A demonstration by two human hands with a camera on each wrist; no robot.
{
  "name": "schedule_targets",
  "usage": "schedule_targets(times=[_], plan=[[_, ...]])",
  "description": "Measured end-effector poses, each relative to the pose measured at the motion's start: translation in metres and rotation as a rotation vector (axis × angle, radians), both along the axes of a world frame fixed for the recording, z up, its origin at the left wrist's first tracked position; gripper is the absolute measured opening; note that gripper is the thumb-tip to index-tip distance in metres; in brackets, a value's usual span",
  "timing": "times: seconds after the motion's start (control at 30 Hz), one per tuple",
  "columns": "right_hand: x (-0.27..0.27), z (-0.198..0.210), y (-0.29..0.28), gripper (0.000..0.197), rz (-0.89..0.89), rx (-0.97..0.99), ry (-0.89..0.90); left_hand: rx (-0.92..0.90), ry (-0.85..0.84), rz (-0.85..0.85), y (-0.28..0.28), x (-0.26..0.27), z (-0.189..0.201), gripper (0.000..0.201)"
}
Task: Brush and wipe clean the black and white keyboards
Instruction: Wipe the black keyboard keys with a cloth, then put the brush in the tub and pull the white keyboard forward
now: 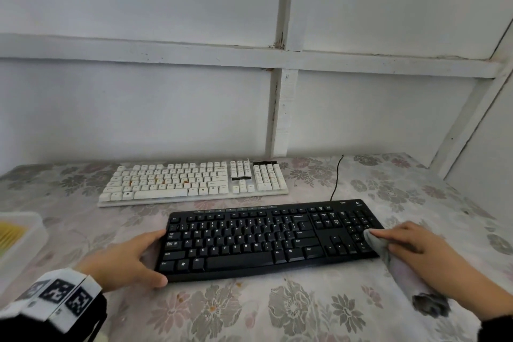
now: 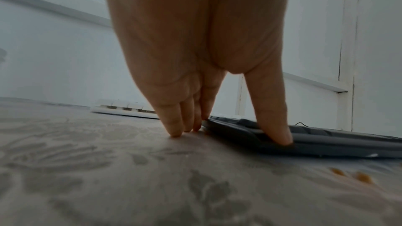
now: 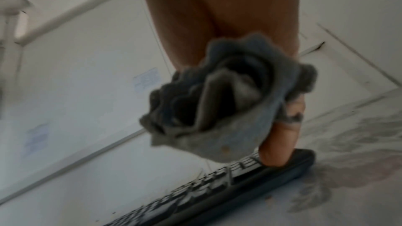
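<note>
The black keyboard [image 1: 266, 239] lies across the near middle of the table. My left hand [image 1: 144, 255] braces its left end: the thumb [image 2: 280, 131] is on the front corner, and straight fingers [image 2: 174, 126] touch the tablecloth beside the edge. My right hand [image 1: 402, 241] holds a bunched grey cloth [image 1: 380, 244] on the number pad at the right end. From the right wrist, the cloth [image 3: 217, 109] fills the palm and the thumb [image 3: 276, 152] rests on the keyboard [image 3: 217, 186]. The white keyboard [image 1: 194, 180] lies behind, with orange stains on some keys.
A floral tablecloth [image 1: 249, 311] covers the table, and a white panelled wall stands close behind. A white plastic container [image 1: 19, 239] with something yellow inside sits at the left edge. A black cable [image 1: 337, 178] runs from the black keyboard toward the wall. Orange crumbs [image 2: 348, 176] lie by the front edge.
</note>
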State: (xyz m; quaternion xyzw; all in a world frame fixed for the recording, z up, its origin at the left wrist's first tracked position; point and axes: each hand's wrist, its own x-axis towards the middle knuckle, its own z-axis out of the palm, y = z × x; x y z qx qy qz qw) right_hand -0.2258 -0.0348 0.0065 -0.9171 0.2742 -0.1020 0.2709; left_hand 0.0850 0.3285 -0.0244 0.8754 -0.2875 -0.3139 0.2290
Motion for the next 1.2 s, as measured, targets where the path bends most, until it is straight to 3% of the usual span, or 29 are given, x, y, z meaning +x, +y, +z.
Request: schedule_targets(times=[0.13,0.3,0.53,0.67,0.87,1.2], plan=[[0.017,-0.003,-0.002,0.041,0.052,0.029,0.052,0.082,-0.158,-0.013,-0.005,-0.020,0.006,0.080],[0.030,0.000,-0.023,0.046,0.008,0.045,0.053,0.064,-0.231,-0.001,-0.002,-0.031,0.007,0.069],[0.053,0.015,-0.014,0.032,0.043,0.137,0.014,-0.127,-0.221,0.163,0.016,-0.045,0.020,0.061],[0.079,0.029,0.019,0.040,0.140,0.241,0.023,-0.215,-0.279,0.230,0.039,-0.048,0.034,0.058],[0.129,0.042,0.090,0.034,0.324,0.398,0.030,-0.293,-0.329,0.254,0.083,-0.036,0.053,0.050],[0.225,0.044,0.242,0.033,0.482,0.681,-0.025,-0.234,-0.351,0.320,0.182,0.017,0.078,0.051]])
